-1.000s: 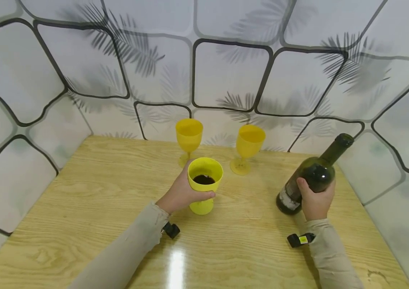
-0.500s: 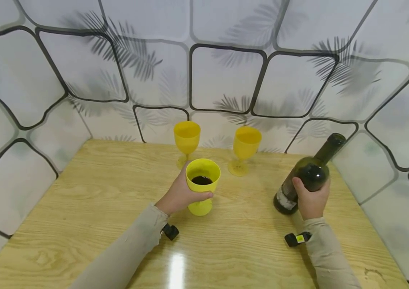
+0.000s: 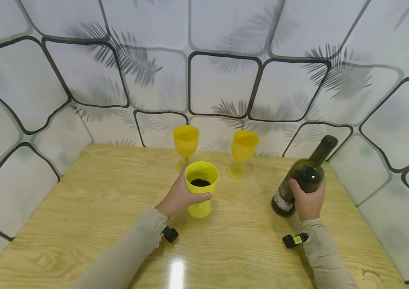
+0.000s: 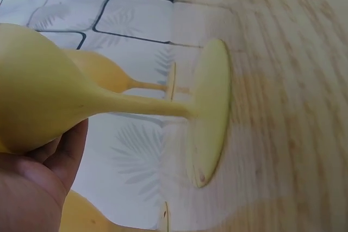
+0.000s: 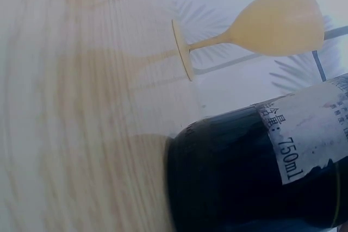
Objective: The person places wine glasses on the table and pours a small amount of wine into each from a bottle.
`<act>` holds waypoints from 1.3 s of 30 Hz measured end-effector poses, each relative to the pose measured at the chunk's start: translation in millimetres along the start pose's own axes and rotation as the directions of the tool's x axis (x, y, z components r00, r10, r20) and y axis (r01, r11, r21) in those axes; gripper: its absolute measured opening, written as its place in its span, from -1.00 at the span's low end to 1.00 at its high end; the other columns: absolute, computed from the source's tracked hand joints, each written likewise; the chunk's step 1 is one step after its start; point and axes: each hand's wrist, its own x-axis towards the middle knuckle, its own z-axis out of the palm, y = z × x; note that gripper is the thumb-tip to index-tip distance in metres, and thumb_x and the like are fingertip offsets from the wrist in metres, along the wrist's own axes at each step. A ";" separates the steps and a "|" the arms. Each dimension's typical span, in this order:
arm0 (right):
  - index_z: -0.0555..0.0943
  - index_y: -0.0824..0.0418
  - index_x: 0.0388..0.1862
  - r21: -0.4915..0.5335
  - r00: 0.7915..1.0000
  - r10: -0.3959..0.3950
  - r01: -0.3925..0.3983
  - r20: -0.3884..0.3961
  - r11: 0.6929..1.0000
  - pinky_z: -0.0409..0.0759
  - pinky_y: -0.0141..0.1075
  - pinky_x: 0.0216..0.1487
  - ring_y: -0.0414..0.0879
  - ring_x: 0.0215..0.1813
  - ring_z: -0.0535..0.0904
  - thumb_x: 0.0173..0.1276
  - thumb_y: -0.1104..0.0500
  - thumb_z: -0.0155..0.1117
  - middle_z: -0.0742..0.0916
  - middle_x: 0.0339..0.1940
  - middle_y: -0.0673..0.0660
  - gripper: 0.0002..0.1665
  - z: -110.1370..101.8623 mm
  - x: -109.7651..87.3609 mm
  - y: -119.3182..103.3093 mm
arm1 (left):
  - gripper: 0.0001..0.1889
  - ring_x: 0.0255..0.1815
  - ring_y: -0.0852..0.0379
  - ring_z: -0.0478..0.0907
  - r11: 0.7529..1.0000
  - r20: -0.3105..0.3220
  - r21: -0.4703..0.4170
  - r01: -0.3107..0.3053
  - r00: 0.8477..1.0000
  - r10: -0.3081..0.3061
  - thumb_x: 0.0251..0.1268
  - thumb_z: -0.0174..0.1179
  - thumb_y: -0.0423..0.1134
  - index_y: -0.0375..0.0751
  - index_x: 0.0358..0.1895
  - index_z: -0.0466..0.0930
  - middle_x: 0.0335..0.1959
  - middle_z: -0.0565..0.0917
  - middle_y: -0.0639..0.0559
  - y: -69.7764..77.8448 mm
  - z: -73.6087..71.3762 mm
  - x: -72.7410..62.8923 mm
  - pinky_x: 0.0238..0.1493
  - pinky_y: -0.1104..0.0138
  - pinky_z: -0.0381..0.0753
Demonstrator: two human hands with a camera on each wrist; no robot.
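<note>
"What does the left hand (image 3: 180, 196) hold?"

"It grips the bowl of a bright yellow, plastic-looking stemmed goblet (image 3: 202, 190), upright near the middle of the pale wooden table (image 3: 96, 200), dark liquid (image 3: 200, 182) inside."

"And the right hand (image 3: 309, 202)?"

"Wrapped round a dark green glass bottle (image 3: 305, 172), at the table's right side."

"Behind them?"

"A second yellow goblet (image 3: 185, 142) and a third yellow goblet (image 3: 244, 146), well apart, near the patterned wall (image 3: 226, 84)."
</note>
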 end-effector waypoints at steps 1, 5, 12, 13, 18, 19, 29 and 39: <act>0.36 0.24 0.50 -0.006 1.000 0.004 -0.004 0.001 1.000 0.39 -0.41 0.29 -0.29 0.21 0.46 0.12 0.33 0.53 0.56 0.14 -0.20 -0.06 -0.2 -0.7 0.4 | -0.08 0.29 -0.24 0.47 1.000 0.000 -0.005 -0.003 1.000 0.003 0.11 0.58 -0.28 0.10 0.46 0.17 0.28 0.51 -0.01 -0.9 0.3 -0.2 0.31 -0.04 0.51; 0.35 0.21 0.51 -0.018 1.000 0.022 -0.022 0.009 1.000 0.40 -0.41 0.28 -0.29 0.21 0.46 0.13 0.33 0.53 0.56 0.15 -0.20 -0.05 -1.3 -1.8 0.1 | -0.09 0.28 -0.21 0.49 1.000 0.006 -0.013 -0.014 1.000 0.014 0.13 0.56 -0.30 0.10 0.46 0.17 0.28 0.51 -0.02 -3.7 1.5 -0.5 0.30 -0.02 0.52; 0.29 0.17 0.55 -0.083 0.995 0.087 -0.082 0.057 0.993 0.40 -0.38 0.26 -0.29 0.22 0.44 0.17 0.31 0.55 0.53 0.15 -0.22 -0.01 -2.8 0.0 -1.0 | -0.09 0.31 -0.32 0.44 1.000 -0.004 -0.013 -0.013 1.000 0.013 0.12 0.57 -0.28 0.10 0.47 0.17 0.28 0.50 -0.03 -4.8 2.3 -0.5 0.32 -0.03 0.50; 0.27 0.17 0.56 -0.089 0.993 0.096 -0.090 0.066 0.992 0.41 -0.38 0.26 -0.29 0.22 0.44 0.18 0.31 0.55 0.53 0.15 -0.23 0.00 -2.8 0.2 -1.1 | -0.09 0.31 -0.31 0.45 1.000 -0.010 -0.010 -0.012 1.000 0.012 0.12 0.58 -0.27 0.11 0.46 0.17 0.28 0.50 -0.01 -4.6 2.3 -0.5 0.32 -0.03 0.50; 0.27 0.21 0.56 -0.070 0.993 0.087 -0.081 0.080 0.994 0.41 -0.37 0.28 -0.28 0.22 0.44 0.18 0.35 0.53 0.52 0.16 -0.21 0.00 -2.2 1.1 -1.5 | -0.09 0.29 -0.22 0.47 1.000 -0.027 0.005 -0.017 0.999 0.017 0.11 0.59 -0.25 0.10 0.46 0.18 0.28 0.51 0.00 -4.2 2.9 0.3 0.33 -0.04 0.49; 0.28 0.21 0.55 -0.069 0.994 0.080 -0.074 0.076 0.995 0.40 -0.38 0.27 -0.28 0.22 0.44 0.17 0.35 0.53 0.52 0.16 -0.21 -0.01 -2.2 1.3 -1.4 | -0.09 0.29 -0.20 0.48 1.000 -0.029 0.005 -0.017 0.999 0.017 0.10 0.59 -0.25 0.10 0.46 0.18 0.28 0.51 0.00 -4.1 3.3 0.5 0.33 -0.04 0.49; 0.28 0.12 0.58 -0.039 0.996 0.053 -0.050 0.078 0.998 0.40 -0.37 0.27 -0.27 0.23 0.44 0.18 0.33 0.54 0.53 0.19 -0.19 0.02 -3.2 1.7 -0.3 | -0.10 0.28 -0.24 0.48 0.999 -0.048 0.016 -0.029 0.998 0.029 0.11 0.57 -0.29 0.09 0.45 0.19 0.27 0.52 -0.01 -2.6 8.4 -0.3 0.31 -0.01 0.50; 0.25 0.15 0.59 -0.049 0.994 0.069 -0.065 0.080 0.997 0.39 -0.37 0.27 -0.27 0.23 0.43 0.18 0.32 0.53 0.52 0.19 -0.18 0.03 -4.5 1.3 -3.8 | -0.08 0.20 -0.05 0.53 0.998 -0.080 0.063 0.015 0.997 -0.010 0.10 0.60 -0.21 0.15 0.45 0.18 0.24 0.52 0.01 -0.1 10.0 -4.9 0.26 0.01 0.56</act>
